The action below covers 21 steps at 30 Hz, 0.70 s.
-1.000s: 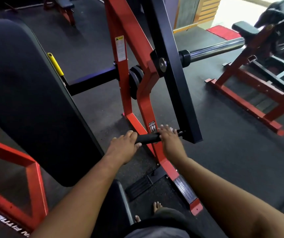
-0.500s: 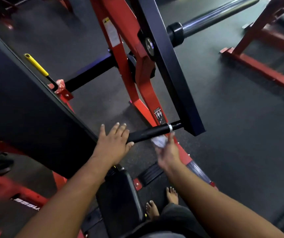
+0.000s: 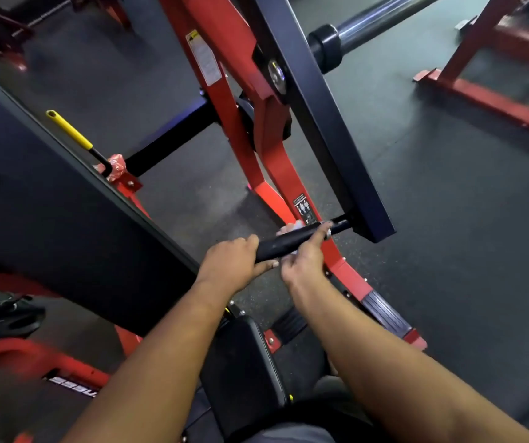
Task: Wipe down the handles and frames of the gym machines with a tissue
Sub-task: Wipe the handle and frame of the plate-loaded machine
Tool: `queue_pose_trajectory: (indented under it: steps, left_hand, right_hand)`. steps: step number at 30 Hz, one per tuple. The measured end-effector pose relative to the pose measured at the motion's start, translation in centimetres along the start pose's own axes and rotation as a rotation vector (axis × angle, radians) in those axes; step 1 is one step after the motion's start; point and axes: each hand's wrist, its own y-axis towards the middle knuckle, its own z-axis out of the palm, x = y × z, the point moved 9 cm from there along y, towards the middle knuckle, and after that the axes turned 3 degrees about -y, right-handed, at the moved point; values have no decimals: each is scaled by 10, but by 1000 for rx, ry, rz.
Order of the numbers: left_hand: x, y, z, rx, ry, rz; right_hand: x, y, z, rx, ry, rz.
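Note:
A black padded handle (image 3: 291, 243) sticks out from the lower end of the machine's dark swing arm (image 3: 320, 116), in front of the red frame (image 3: 276, 167). My left hand (image 3: 231, 263) is closed around the handle's near end. My right hand (image 3: 303, 263) cups the handle from below, thumb over the top, with a white tissue (image 3: 290, 227) wrapped around the far side of the bar. Only scraps of the tissue show above and below the handle.
A large black back pad (image 3: 52, 199) fills the left, with a yellow-tipped lever (image 3: 71, 131) at its edge. A small black seat pad (image 3: 244, 362) lies between my arms. A chrome weight bar (image 3: 381, 16) and another red machine base (image 3: 486, 94) stand at the right on dark rubber floor.
My left hand went from resting open beside the handle to closing around its end. My right hand, which held the tissue below the bar, has come up and wrapped it around the handle.

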Motion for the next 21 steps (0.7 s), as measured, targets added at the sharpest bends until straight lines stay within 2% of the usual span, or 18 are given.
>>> queue_pose_trajectory:
  steps: [3, 8, 13, 15, 18, 21]
  left_hand:
    - [1, 0, 0, -4, -45, 14]
    - [2, 2, 5, -30, -56, 67]
    - [2, 5, 4, -67, -49, 99]
    - [2, 5, 3, -66, -67, 112]
    - [2, 4, 2, -66, -70, 114]
    - [1, 2, 0, -77, -64, 113]
  right_hand:
    - [-16, -12, 3, 35, -77, 22]
    - [39, 21, -16, -75, 28, -117]
    - [-10, -11, -2, 55, -224, 0]
    - [7, -6, -6, 3, -228, -14]
    - [30, 7, -17, -172, -205, -10]
    - [13, 2, -12, -89, -313, -33]
